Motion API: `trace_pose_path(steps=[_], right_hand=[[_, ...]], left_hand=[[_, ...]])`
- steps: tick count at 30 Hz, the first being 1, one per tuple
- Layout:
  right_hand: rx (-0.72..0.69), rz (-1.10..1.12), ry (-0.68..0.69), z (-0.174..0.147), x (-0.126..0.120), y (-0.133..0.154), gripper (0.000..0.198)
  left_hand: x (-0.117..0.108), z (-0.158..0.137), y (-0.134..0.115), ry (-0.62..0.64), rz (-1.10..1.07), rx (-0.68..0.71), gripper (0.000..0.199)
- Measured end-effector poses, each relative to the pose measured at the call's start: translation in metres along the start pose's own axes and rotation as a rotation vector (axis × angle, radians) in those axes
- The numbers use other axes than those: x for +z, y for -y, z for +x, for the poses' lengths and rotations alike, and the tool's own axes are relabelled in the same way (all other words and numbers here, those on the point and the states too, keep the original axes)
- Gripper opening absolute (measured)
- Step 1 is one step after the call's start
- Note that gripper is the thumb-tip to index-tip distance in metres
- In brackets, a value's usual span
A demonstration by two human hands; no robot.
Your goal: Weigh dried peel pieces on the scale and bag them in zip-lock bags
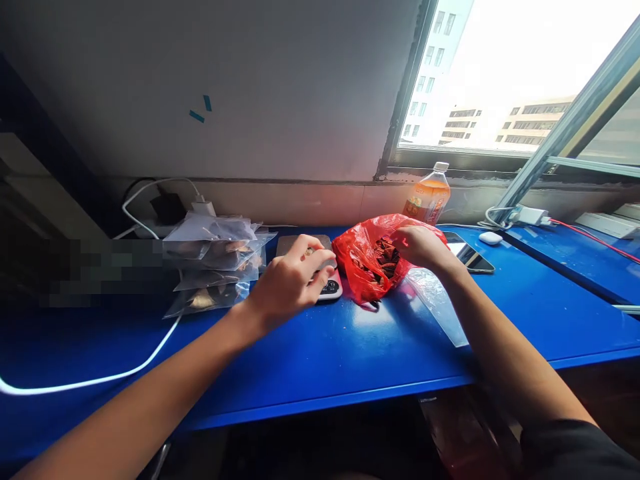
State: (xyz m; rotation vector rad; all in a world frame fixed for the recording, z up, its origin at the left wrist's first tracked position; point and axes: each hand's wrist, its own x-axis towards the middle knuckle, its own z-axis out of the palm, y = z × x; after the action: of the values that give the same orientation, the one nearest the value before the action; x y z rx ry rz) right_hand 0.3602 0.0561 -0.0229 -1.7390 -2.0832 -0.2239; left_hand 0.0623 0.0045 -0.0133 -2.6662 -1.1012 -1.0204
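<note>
My left hand (297,273) is over a small flat scale (330,290), fingers curled round a pale, see-through thing that I cannot make out. The scale's buttons show below my fingers. To its right an open red plastic bag (360,270) holds dark reddish-brown dried pieces (385,257), too small to name. My right hand (413,245) reaches to the far right side of the bag's mouth, its fingers bent down and together at the dried pieces. What those fingertips grip is hidden. Beneath my right forearm lies a clear plastic bag (440,307).
Several filled clear zip bags (213,267) are stacked left of the scale. A bottle of orange drink (430,193) stands behind the red bag. A phone (475,259) and a white earbud case (491,237) lie right. A white cable (100,382) crosses the blue table (320,373).
</note>
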Motion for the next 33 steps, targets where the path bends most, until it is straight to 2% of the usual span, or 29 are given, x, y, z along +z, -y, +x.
trace_pose_path(steps=[5,9,11,13,16,19,22,24,26,28,30,33], right_hand=[[0.013,-0.023,0.087,0.005,0.014,0.003,0.011],[-0.002,0.033,0.067,0.002,-0.001,0.005,0.012],[-0.045,0.191,0.032,-0.004,-0.019,0.014,0.021],[-0.107,0.447,-0.044,-0.012,-0.036,0.031,0.028],[-0.204,0.671,-0.174,-0.018,-0.044,0.066,0.029],[-0.283,0.608,-0.148,-0.01,-0.019,0.096,0.02],[-0.249,0.517,-0.022,0.008,0.019,0.111,0.015],[-0.232,0.529,0.019,0.02,0.033,0.115,0.018],[-0.237,0.57,-0.027,0.026,0.033,0.114,0.023],[-0.224,0.63,-0.135,0.025,0.021,0.104,0.026],[-0.176,0.682,-0.223,0.018,0.006,0.085,0.025],[-0.039,0.625,-0.212,0.004,-0.006,0.044,0.027]], left_hand=[[0.001,-0.002,-0.016,0.068,-0.036,0.082,0.024],[-0.011,0.002,-0.005,-0.027,-0.049,0.056,0.022],[-0.022,0.005,0.004,-0.13,-0.039,0.024,0.019],[-0.032,0.007,0.012,-0.239,-0.014,-0.018,0.019],[-0.041,0.007,0.023,-0.347,0.032,-0.101,0.021],[-0.039,0.005,0.032,-0.358,0.042,-0.152,0.022],[-0.032,0.003,0.037,-0.295,0.018,-0.142,0.02],[-0.027,0.002,0.038,-0.261,-0.008,-0.112,0.018],[-0.024,0.001,0.038,-0.236,-0.027,-0.089,0.017],[-0.023,0.0,0.037,-0.202,-0.033,-0.071,0.018],[-0.023,0.0,0.034,-0.168,-0.033,-0.046,0.018],[-0.022,-0.001,0.028,-0.135,-0.024,0.01,0.018]])
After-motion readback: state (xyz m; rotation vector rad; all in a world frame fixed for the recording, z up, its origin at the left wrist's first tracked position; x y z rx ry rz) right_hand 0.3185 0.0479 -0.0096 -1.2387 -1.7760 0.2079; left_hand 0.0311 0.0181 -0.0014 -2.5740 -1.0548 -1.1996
